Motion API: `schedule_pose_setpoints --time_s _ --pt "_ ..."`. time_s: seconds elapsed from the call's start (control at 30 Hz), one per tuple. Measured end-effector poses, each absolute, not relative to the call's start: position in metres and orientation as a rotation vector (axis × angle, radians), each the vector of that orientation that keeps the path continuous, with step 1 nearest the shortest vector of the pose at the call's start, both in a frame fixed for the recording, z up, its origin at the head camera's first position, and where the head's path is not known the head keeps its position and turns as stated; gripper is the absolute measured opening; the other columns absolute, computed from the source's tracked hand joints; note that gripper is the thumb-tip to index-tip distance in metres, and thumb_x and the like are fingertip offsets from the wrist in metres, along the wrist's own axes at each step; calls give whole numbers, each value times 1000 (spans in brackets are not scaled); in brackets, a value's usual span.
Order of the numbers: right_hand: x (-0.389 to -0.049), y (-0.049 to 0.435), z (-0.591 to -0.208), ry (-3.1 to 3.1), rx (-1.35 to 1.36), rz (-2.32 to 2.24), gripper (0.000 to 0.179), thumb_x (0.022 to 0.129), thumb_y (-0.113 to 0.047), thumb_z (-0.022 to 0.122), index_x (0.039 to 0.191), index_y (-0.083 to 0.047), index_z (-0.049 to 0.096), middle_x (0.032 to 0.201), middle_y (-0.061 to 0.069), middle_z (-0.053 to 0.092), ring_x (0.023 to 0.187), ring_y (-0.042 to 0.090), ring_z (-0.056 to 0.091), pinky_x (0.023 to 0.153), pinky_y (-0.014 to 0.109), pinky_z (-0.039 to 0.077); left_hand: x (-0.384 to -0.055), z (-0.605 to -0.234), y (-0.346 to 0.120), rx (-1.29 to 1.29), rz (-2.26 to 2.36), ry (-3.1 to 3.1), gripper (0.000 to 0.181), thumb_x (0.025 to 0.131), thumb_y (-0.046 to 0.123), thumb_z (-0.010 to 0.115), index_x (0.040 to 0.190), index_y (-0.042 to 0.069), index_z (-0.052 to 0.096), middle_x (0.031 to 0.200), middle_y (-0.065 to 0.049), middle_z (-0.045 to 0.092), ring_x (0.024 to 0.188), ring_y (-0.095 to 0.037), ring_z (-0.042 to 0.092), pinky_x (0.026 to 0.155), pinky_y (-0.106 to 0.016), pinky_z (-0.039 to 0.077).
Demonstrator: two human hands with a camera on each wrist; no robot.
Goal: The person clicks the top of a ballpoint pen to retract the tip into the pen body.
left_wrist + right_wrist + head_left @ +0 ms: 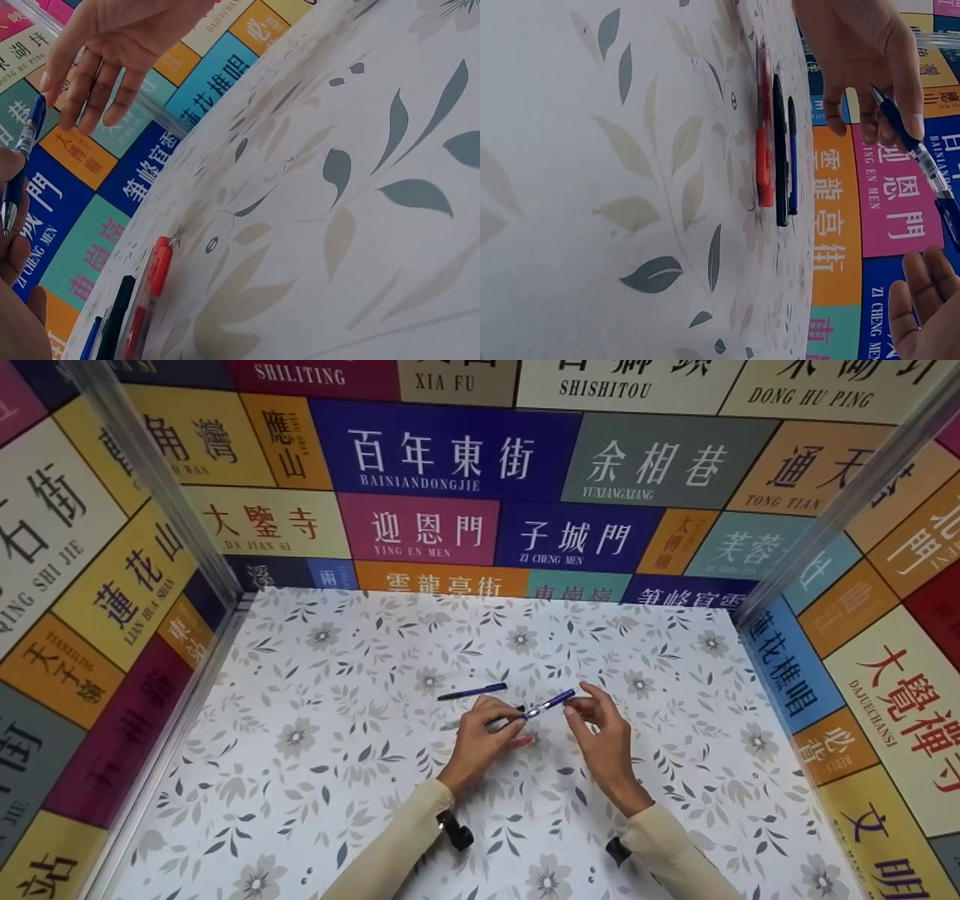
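A blue click pen [551,703] is held aslant above the table in my left hand [484,735], pinched between thumb and fingers near its silver tip. In the left wrist view the tip of this blue pen [21,161] points down. My right hand [604,731] is at the pen's other end, its index fingertip touching or very near it; the remaining fingers hang loosely. Below the hands lie a red pen [764,127], a black pen [781,150] and another blue pen [793,157], side by side. My left hand partly covers the red and black ones in the head view.
The table [337,810] wears a white covering with grey leaves and flowers. Panels of coloured signs [450,450] stand along its back and both sides, with metal posts [157,472] at the corners.
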State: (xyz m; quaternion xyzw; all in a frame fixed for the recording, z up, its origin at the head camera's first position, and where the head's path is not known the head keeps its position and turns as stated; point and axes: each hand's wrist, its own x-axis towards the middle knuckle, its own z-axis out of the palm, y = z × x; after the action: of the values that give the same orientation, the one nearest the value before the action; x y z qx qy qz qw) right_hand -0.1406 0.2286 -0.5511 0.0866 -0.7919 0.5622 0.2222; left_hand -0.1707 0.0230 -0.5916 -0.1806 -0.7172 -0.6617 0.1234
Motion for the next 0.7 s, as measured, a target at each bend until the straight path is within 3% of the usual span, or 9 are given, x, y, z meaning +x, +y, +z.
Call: schedule_pose_setpoints --time_s 0.2,0.37,0.43,0.6,0.7 --pt "-144 224 -554 -2175 228 1563 49 100 11 72 147 10 59 110 29 76 100 23 74 92 18 54 -168 -591 24 -526 -1947 -2044 7 91 -7 84 98 -5 83 93 -17 75 93 -30 64 87 -28 51" --pt "-155 230 -575 -2162 245 1572 52 101 8 73 151 3 58 109 21 78 102 20 74 95 17 54 -169 -591 27 -524 -1960 -1999 6 91 -8 84 97 -6 83 92 -17 76 93 -34 64 88 -37 53" --pt "-156 229 -576 -2163 245 1566 53 101 8 73 152 3 58 108 20 78 101 21 74 95 17 54 -174 -601 28 -538 -1959 -2004 5 93 -2 85 98 0 85 93 -12 77 94 -31 65 89 -42 53" --pt "-155 225 -574 -2185 218 1553 56 100 6 76 153 1 58 105 16 78 99 21 74 94 18 54 -182 -625 32 -537 -1939 -2015 7 93 2 87 100 6 86 94 -7 77 94 -26 65 92 -31 53" --pt "-157 226 -578 -2189 231 1554 57 100 2 78 153 -5 59 104 10 78 98 18 74 93 18 55 -180 -625 37 -522 -1938 -1991 10 90 -7 85 98 -3 83 92 -16 76 93 -33 64 91 -24 50"
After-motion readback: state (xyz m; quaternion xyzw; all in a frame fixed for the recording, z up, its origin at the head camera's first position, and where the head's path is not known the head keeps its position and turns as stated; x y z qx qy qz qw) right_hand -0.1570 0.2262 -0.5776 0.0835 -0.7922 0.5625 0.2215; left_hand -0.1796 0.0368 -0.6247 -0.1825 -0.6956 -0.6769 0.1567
